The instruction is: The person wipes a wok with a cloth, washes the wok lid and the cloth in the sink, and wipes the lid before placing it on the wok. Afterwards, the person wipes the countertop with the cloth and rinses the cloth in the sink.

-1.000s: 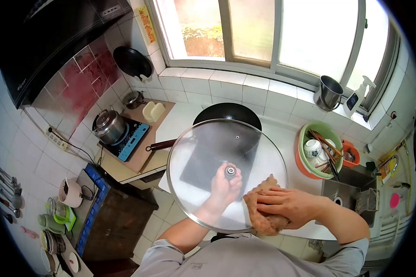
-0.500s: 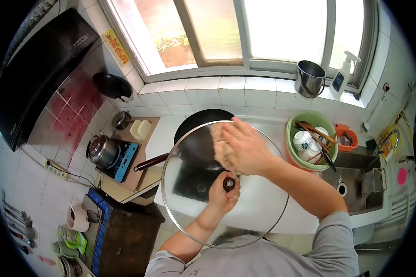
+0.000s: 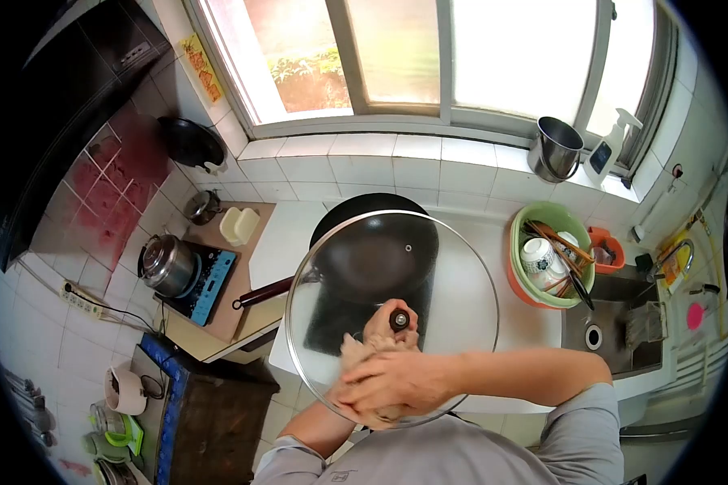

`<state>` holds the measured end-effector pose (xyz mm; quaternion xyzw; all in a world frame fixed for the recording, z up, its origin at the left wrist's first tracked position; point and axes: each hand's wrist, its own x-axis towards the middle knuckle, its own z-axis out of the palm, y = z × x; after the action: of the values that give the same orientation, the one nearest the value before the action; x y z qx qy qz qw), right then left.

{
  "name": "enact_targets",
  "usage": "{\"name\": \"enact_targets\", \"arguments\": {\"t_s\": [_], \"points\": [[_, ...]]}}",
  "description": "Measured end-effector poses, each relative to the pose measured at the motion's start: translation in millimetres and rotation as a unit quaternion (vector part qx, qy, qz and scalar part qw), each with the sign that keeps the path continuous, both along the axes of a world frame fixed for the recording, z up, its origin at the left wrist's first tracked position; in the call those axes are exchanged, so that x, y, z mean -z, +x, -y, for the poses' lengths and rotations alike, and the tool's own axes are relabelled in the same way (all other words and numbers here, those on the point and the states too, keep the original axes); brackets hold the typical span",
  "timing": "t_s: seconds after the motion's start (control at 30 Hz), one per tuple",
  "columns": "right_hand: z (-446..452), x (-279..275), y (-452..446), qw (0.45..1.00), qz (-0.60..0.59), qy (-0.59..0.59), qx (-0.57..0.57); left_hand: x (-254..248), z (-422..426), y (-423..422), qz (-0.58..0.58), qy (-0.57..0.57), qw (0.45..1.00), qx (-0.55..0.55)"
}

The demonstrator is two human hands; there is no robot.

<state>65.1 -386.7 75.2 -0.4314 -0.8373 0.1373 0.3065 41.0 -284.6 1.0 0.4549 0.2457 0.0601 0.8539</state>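
A large round glass lid [image 3: 469,323] with a metal rim is held up in front of me. My left hand [image 3: 386,318] grips its dark knob [image 3: 399,320], partly covered by the cloth and my other hand. Across the lower part of the glass, my right hand [image 3: 400,380] presses a crumpled beige cloth [image 3: 362,349] against the lid. Seen through the glass, a black wok [image 3: 372,263] rests on a dark square cooktop [image 3: 323,327]; its brown handle [image 3: 267,293] points left.
A green basin [image 3: 515,275] of bowls and chopsticks stands right, beside the sink [image 3: 623,303]. At left, a steel pot [image 3: 168,263] sits on a blue-edged cooker [image 3: 217,279]. A steel bucket [image 3: 554,149] and spray bottle [image 3: 607,153] line the windowsill.
My right hand has moved the cloth from the lid's upper part down to its lower part, towards me. My left hand keeps hold of the knob. The view has shifted slightly.
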Motion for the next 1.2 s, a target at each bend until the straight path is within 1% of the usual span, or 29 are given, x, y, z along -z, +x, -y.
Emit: {"name": "enact_targets", "arguments": {"t_s": [0.03, 0.07, 0.1, 0.13, 0.17, 0.2, 0.23, 0.27, 0.3, 0.33, 0.37, 0.4, 0.43, 0.47, 0.5, 0.53, 0.57, 0.6, 0.63, 0.7, 0.73, 0.8, 0.83, 0.87, 0.9, 0.93, 1.03, 1.13, 1.2], "points": [[5.7, 12.0, 1.1, 1.0, -0.028, -0.007, -0.003, -5.3, -13.2, 5.5, -0.078, -0.092, 0.993, -0.009], [11.5, 18.5, 5.2, 0.998, -0.056, -0.012, -0.004, -17.8, -20.1, 2.6, -0.045, -0.148, 0.988, 0.0], [19.3, 18.5, 11.5, 0.997, -0.05, -0.045, 0.03, -23.6, -27.2, 0.0, -0.013, -0.202, 0.979, 0.01], [29.2, 13.9, 18.6, 0.994, -0.043, -0.077, 0.065, -17.8, -36.3, 1.5, 0.026, -0.158, 0.987, 0.018], [38.7, 8.7, 26.4, 0.988, -0.037, -0.111, 0.101, -14.9, -44.1, 2.8, 0.058, -0.177, 0.983, 0.007], [46.4, 2.3, 36.1, 0.975, 0.033, -0.116, 0.189, -10.7, -54.4, 4.8, 0.067, -0.18, 0.981, 0.018], [55.0, -3.4, 49.1, 0.949, 0.101, -0.121, 0.274, -7.2, -64.8, 6.4, 0.075, -0.184, 0.98, 0.029], [67.4, -4.1, 70.7, 0.917, 0.058, -0.161, 0.361, -6.5, -74.0, 8.0, 0.079, -0.161, 0.983, 0.027], [82.2, 0.8, 89.2, 0.873, 0.014, -0.198, 0.445, -7.3, -85.5, 11.3, 0.08, -0.16, 0.983, 0.035], [95.1, 9.1, 97.7, 0.836, -0.165, -0.122, 0.509, -17.9, -95.6, 16.7, 0.063, -0.152, 0.986, 0.015], [105.9, 18.2, 105.9, 0.763, -0.334, -0.037, 0.552, -25.9, -107.1, 23.5, 0.079, -0.124, 0.989, -0.001], [117.8, 32.3, 110.6, 0.741, -0.379, -0.046, 0.552, -32.2, -122.1, 33.1, 0.076, -0.084, 0.993, -0.018], [130.0, 50.0, 110.6, 0.718, -0.424, -0.054, 0.549, -49.3, -132.2, 39.8, 0.085, -0.037, 0.995, -0.026], [136.4, 64.6, 106.5, 0.694, -0.467, -0.062, 0.544, -61.4, -144.0, 49.3, 0.103, 0.028, 0.994, -0.036], [136.6, 77.1, 95.7, 0.673, -0.465, -0.103, 0.566, -71.2, -157.6, 58.6, 0.128, 0.112, 0.985, -0.026], [135.7, 87.9, 81.5, 0.65, -0.463, -0.144, 0.585, -86.8, -168.5, 65.7, 0.098, 0.191, 0.977, -0.016], [133.0, 94.2, 69.5, 0.615, -0.494, -0.163, 0.593, -106.8, -163.7, 74.8, 0.011, 0.305, 0.951, -0.05], [132.2, 100.5, 58.9, 0.577, -0.526, -0.181, 0.598, -109.4, -174.6, 85.7, 0.041, 0.471, 0.88, -0.041], [134.0, 115.2, 50.4, 0.569, -0.547, -0.17, 0.59, -107.0, -185.4, 95.3, 0.07, 0.622, 0.779, -0.03], [134.1, 146.6, 40.3, 0.554, -0.587, -0.147, 0.572, -97.2, -182.7, 114.0, 0.076, 0.711, 0.699, -0.005], [132.3, 146.9, 36.7, 0.542, -0.594, -0.156, 0.573, -89.8, -180.6, 123.0, 0.079, 0.752, 0.655, 0.008], [125.2, 144.9, 28.1, 0.517, -0.608, -0.175, 0.576, -61.8, -180.4, 140.7, 0.069, 0.798, 0.598, 0.031], [125.1, 149.0, 25.7, 0.521, -0.597, -0.171, 0.585, -47.9, -178.9, 149.3, 0.066, 0.819, 0.569, 0.043], [125.3, 153.6, 23.0, 0.523, -0.586, -0.169, 0.595, -36.8, -175.8, 154.2, 0.033, 0.84, 0.538, 0.058], [124.5, 156.2, 21.6, 0.525, -0.574, -0.167, 0.605, -25.9, -174.9, 159.0, 0.019, 0.841, 0.536, 0.067], [122.1, 143.5, 19.2, 0.508, -0.581, -0.196, 0.605, -15.6, -174.5, 163.1, 0.005, 0.842, 0.534, 0.076], [128.2, 153.9, 14.8, 0.476, -0.601, -0.221, 0.603, 8.5, -174.1, 169.3, -0.01, 0.848, 0.523, 0.079], [133.9, 157.8, 10.4, 0.46, -0.61, -0.217, 0.608, 21.6, -173.7, 173.8, -0.007, 0.852, 0.518, 0.072], [139.9, 169.9, 7.8, 0.463, -0.616, -0.209, 0.602, 28.3, -173.9, 176.9, 0.002, 0.853, 0.517, 0.069]]}}
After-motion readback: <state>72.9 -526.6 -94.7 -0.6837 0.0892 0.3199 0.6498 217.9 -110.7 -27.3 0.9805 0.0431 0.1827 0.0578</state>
